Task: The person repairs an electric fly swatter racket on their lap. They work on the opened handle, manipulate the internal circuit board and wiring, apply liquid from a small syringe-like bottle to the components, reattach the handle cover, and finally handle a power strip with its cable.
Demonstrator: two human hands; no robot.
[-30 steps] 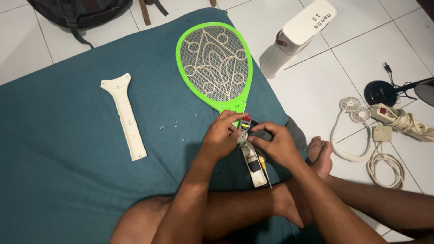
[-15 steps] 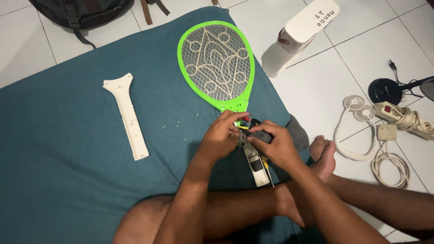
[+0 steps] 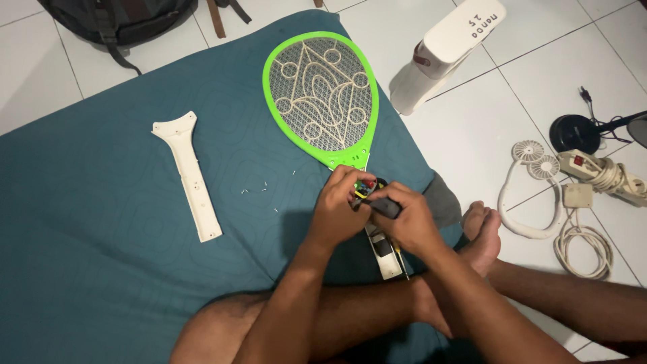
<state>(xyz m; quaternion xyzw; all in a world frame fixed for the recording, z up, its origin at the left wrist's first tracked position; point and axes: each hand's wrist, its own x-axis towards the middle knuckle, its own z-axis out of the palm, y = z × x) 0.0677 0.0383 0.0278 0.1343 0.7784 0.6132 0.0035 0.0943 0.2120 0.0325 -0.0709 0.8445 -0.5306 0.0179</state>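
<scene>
While the person sits cross-legged on the teal mat, both hands work at the opened handle of a green racket-shaped bug swatter, which lies flat on the mat with its mesh head pointing away. The left hand pinches the coloured wires at the neck, and the right hand is closed around a small dark part. The white handle cover lies well apart to the left, with tiny screws scattered between.
</scene>
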